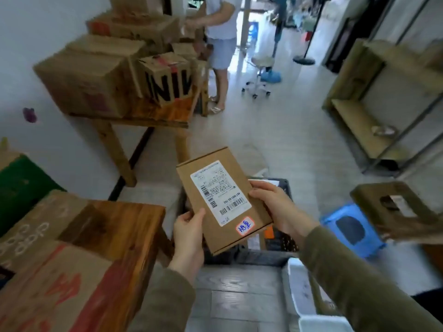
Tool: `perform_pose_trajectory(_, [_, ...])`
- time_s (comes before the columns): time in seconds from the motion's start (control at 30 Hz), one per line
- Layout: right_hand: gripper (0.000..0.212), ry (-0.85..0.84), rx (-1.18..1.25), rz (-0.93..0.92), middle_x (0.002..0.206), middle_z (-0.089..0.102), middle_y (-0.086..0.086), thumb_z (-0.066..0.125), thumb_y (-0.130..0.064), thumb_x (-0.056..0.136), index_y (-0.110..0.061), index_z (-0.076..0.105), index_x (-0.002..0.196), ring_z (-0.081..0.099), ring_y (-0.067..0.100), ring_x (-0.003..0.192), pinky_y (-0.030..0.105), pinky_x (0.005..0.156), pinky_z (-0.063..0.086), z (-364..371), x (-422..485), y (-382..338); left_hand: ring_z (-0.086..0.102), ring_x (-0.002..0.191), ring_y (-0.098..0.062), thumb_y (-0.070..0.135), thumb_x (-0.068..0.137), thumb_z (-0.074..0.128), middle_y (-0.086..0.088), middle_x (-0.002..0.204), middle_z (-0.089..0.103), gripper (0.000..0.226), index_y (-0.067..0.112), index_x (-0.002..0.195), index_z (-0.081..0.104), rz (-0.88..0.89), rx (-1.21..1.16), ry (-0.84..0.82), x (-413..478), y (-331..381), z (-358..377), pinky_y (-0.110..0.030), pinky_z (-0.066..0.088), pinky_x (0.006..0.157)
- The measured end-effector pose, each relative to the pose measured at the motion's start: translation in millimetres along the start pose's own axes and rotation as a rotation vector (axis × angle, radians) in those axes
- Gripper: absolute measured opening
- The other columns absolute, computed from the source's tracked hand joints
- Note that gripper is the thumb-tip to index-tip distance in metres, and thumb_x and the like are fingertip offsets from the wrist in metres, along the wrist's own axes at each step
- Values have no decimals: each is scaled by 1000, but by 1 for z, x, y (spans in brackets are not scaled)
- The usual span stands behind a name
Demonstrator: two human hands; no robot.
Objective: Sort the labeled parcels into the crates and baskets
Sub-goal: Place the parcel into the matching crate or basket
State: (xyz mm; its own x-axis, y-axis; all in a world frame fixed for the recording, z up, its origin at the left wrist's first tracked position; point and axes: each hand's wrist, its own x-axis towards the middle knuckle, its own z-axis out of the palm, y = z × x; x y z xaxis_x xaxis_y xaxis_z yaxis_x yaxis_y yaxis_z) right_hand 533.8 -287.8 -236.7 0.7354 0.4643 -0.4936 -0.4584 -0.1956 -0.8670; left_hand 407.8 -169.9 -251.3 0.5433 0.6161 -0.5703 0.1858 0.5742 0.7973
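Left hand [188,232] and right hand [273,204] grip parcel [215,195] above dark crate [251,258], beside table [124,226].

A wooden desk [129,226] at lower left carries a cardboard box with red print [62,291] and a box with white lettering [40,224]. A second wooden desk [158,116] farther back holds large cardboard boxes, one with black letters [167,80]. On the pale floor [287,130] stand a black crate [254,258], a white basket [297,291], a blue stool [352,228] and a wheeled stool [259,77].
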Motion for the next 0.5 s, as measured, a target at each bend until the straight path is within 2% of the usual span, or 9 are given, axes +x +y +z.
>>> perform_pose_trajectory(0.07, [26, 85, 46, 8, 78, 72, 4, 51, -2, 91, -17, 63, 109, 67, 18, 63, 26, 56, 54, -42, -4, 11, 65, 96, -26, 16, 96, 52, -11, 106, 68, 21, 8, 115, 56, -54, 47, -63, -1, -20, 33, -44, 53, 86])
perform_pose_trajectory(0.13, [26, 165, 79, 19, 78, 72, 3, 52, -1, 90, -17, 64, 106, 66, 16, 63, 25, 55, 53, -82, -7, 23, 64, 96, -25, 15, 96, 52, -12, 109, 67, 26, 3, 119, 54, -92, 86, -105, -4, -40, 66, -44, 52, 88])
perform_pose_trajectory(0.27, [32, 253, 122, 58, 90, 69, 8, 51, -2, 90, -12, 60, 119, 65, 15, 65, 20, 51, 50, -161, -9, 50, 64, 90, -21, 12, 96, 51, -9, 101, 67, 14, 6, 109, 54, -165, 148, -185, -13, -85, 126, -35, 52, 73])
perform_pose_trajectory(0.33, [33, 282, 151, 84, 91, 69, 9, 51, -2, 90, -12, 60, 120, 65, 16, 68, 24, 58, 53, -194, -9, 63, 64, 86, -20, 10, 96, 50, -7, 97, 67, 5, 9, 98, 55, -195, 174, -213, -17, -103, 150, -33, 52, 70])
perform_pose_trajectory(0.4, [32, 310, 183, 106, 91, 69, 8, 51, -1, 90, -14, 61, 118, 64, 19, 75, 30, 70, 52, -224, -8, 75, 63, 88, -23, 9, 96, 51, -8, 97, 66, 5, 10, 95, 55, -225, 216, -225, -21, -122, 175, -37, 53, 78])
perform_pose_trajectory(0.5, [30, 352, 228, 123, 84, 70, 6, 50, 0, 90, -15, 64, 111, 64, 18, 71, 30, 68, 53, -260, -8, 91, 62, 95, -27, 8, 96, 50, -11, 99, 66, 8, 5, 101, 56, -258, 248, -247, -20, -147, 205, -44, 50, 91])
